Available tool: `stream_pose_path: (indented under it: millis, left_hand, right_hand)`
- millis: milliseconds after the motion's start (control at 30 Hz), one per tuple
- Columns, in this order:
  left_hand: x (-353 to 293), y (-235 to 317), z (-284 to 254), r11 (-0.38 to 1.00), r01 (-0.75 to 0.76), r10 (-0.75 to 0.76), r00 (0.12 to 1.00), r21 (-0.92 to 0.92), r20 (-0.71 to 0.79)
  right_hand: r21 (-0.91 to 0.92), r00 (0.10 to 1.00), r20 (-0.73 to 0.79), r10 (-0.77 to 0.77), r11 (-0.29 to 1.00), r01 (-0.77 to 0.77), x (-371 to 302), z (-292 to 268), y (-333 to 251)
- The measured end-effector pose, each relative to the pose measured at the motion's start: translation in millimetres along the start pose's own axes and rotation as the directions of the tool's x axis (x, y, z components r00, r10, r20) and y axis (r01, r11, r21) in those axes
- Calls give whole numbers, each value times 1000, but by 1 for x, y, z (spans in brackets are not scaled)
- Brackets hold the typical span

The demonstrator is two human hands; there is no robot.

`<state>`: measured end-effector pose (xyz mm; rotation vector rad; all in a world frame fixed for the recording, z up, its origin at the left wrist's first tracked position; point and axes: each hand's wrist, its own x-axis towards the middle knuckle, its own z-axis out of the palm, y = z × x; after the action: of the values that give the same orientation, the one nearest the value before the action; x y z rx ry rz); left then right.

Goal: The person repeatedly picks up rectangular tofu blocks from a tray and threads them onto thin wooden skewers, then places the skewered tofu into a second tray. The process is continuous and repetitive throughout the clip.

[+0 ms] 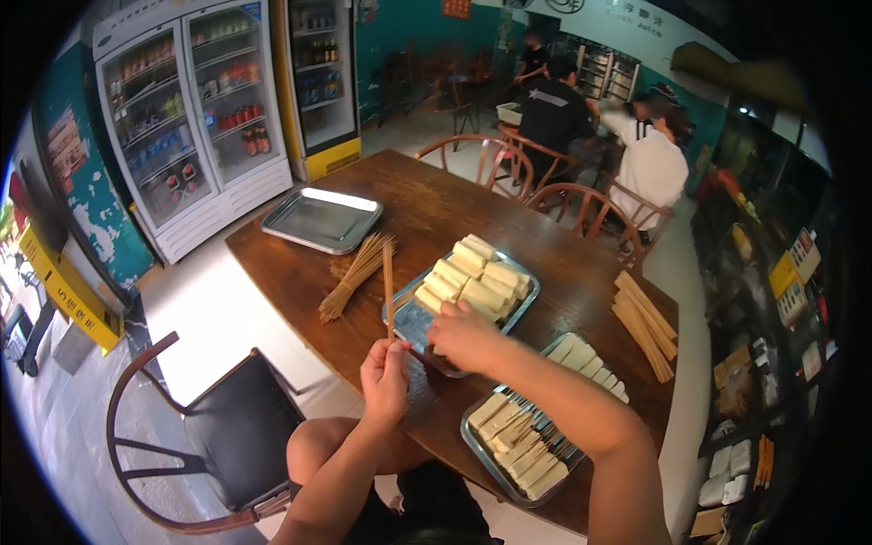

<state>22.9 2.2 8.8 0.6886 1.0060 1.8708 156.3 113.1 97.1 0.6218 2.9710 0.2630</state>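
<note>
My left hand is closed around a few thin wooden skewers, which stand upright out of the fist. To its right my right hand reaches over the near side of a metal tray, fingers curled down; what they hold, if anything, is hidden. Pale yellow rolls are stacked on the tray's far and right parts, right beside the fingers. Under my right forearm a second metal tray carries skewered pale rolls in two rows, their sticks pointing toward the middle.
A loose bundle of skewers lies left of the stacked rolls, near an empty metal tray. Long pale sticks rest at the table's right. A black-seated chair stands left; drinks fridges and seated people are beyond.
</note>
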Motion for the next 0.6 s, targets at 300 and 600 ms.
stream_pose_path:
  millis: [300, 600]
  left_hand:
    - [-2, 6, 1, 1000, -18, 18, 1000, -15, 3]
    - [-13, 24, 22, 998, 56, -56, 998, -19, 32]
  right_hand:
    - [407, 938, 54, 342, 850, -333, -8, -7, 1]
    - [701, 900, 90, 427, -669, 247, -66, 1, 47]
